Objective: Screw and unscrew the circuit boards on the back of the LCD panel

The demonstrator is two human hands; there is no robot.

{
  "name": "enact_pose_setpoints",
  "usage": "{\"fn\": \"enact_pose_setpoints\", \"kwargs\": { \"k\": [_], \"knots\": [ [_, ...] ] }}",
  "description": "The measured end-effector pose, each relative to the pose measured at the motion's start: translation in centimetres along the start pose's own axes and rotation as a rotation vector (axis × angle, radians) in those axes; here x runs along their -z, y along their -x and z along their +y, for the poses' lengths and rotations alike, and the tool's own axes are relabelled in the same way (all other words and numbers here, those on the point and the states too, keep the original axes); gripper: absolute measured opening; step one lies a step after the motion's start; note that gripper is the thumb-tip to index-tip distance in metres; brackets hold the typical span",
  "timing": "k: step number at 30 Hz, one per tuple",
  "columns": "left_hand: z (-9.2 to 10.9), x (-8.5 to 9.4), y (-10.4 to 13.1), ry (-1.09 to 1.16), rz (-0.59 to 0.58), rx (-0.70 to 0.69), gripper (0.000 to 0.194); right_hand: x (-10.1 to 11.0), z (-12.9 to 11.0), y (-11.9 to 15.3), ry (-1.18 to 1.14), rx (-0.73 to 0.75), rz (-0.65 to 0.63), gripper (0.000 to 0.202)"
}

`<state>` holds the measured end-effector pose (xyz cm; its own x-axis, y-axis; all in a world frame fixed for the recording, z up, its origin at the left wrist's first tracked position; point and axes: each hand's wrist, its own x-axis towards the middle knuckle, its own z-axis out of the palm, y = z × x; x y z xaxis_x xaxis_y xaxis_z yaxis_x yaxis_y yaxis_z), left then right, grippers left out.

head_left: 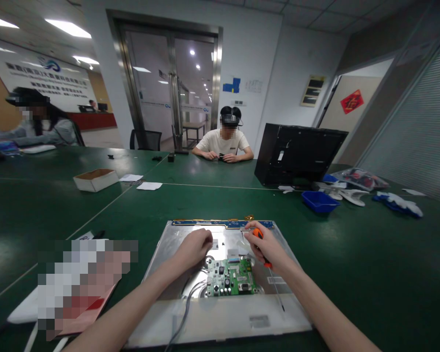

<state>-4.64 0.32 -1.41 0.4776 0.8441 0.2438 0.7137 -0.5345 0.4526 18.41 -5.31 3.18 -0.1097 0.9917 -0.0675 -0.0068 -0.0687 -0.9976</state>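
Observation:
A silver display panel (190, 318) lies on the table in front of me, back side up. A green circuit board (231, 277) sits at its middle, and a narrow blue circuit strip (205, 223) runs along its far edge. My right hand (266, 244) holds a screwdriver (267, 264) with an orange handle; its shaft points back toward me. The thumb and forefinger of that hand are close to the blue strip. Over the panel, left of the green board, my left hand (196, 247) is closed with curled fingers. Whatever it may hold is hidden. A grey cable (185, 315) trails from the board.
A black monitor housing (300, 154) stands at the back right, near a blue tray (319, 201) and gloves (399, 203). A white box (96, 180) and papers are at the far left. Several blurred items lie left of the panel. Two people sit across the table.

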Motion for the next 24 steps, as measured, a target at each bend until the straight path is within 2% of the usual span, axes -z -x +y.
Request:
{"fn": "enact_pose_setpoints", "kwargs": {
  "k": [4,8,13,19,24],
  "knots": [
    [0.1,0.8,1.1,0.047,-0.019,-0.029,0.01,0.1,0.0,-0.2,-0.18,-0.015,0.048,0.025],
    [1.2,2.2,3.1,0.146,-0.035,-0.061,0.012,0.6,-0.3,-0.2,-0.259,-0.031,0.041,0.021],
    [2.9,3.8,5.3,0.242,-0.111,-0.081,0.013,0.5,-0.6,0.0,-0.287,-0.045,0.012,0.031],
    [2.7,3.7,6.3,0.329,-0.164,-0.082,0.013,-1.3,-1.6,-0.5,-0.251,0.052,0.001,0.029],
    [2.2,4.0,6.6,0.352,-0.191,-0.045,0.01,-3.3,-3.9,-0.9,-0.171,0.113,-0.035,0.031]
  ]
}}
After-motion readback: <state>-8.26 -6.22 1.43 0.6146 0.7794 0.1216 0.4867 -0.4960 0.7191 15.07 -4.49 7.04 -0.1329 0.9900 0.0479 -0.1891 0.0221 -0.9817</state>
